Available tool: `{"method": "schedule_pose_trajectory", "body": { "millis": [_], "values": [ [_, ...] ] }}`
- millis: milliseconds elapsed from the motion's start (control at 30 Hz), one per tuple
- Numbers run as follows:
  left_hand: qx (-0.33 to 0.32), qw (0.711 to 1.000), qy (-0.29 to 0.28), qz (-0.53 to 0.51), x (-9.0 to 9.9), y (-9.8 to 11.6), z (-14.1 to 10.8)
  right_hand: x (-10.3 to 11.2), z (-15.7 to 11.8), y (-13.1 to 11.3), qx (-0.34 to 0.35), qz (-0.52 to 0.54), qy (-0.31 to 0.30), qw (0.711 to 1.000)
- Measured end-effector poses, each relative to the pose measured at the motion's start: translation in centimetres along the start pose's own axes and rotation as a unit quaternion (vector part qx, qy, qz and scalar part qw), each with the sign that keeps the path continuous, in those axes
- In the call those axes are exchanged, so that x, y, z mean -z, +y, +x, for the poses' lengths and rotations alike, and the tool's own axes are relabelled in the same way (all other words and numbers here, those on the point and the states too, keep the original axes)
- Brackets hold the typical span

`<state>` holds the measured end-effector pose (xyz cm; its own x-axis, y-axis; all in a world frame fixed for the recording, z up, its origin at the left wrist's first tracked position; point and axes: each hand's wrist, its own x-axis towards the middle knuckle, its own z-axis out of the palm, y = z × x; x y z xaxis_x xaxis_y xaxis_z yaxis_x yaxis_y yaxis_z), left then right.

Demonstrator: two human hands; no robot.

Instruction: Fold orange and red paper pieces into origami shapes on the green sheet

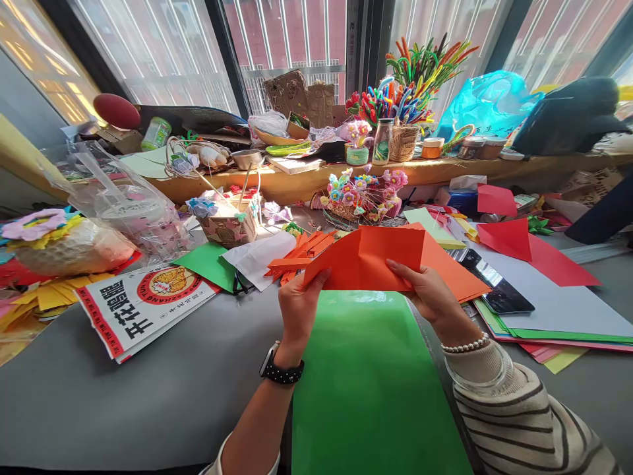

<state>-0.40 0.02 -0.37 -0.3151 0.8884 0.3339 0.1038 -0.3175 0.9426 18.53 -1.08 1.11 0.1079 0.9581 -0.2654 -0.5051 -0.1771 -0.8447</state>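
Note:
An orange paper sheet [380, 254] with a crease down it is held up between both hands in the middle of the head view. My left hand [299, 307] pinches its lower left corner. On the right, my right hand [428, 290] grips its lower edge, thumb on the near face and the other fingers partly hidden. Below the sheet lies a green board [370, 382]. More orange paper [452, 270] rests behind my right hand, and a pile of cut orange strips [306, 251] lies just beyond my left hand.
Right of the hands, a black phone [494, 284] lies on stacked white paper [568, 307]. A printed paper bag [148, 300] is at the left. Behind stand a small basket [230, 227] and craft flowers [363, 194], below a cluttered window ledge [297, 181].

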Motion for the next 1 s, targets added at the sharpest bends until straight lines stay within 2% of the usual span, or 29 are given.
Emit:
{"method": "schedule_pose_trajectory", "body": {
  "millis": [200,333,700,1000],
  "values": [
    [0.024,1.000,-0.017,-0.011,0.07,-0.40,0.45,0.29,-0.09,-0.45,0.006,-0.070,-0.006,0.998],
    [0.038,0.998,-0.018,-0.042,0.01,-0.44,0.51,0.36,-0.07,-0.62,0.036,-0.115,0.008,0.993],
    [0.005,0.998,0.023,-0.060,-0.37,-0.66,0.18,0.04,0.10,0.16,-0.002,-0.027,0.006,1.000],
    [0.000,0.999,0.041,-0.018,-0.17,-0.27,0.08,-0.02,0.29,0.33,-0.017,-0.017,0.004,1.000]
  ]
}}
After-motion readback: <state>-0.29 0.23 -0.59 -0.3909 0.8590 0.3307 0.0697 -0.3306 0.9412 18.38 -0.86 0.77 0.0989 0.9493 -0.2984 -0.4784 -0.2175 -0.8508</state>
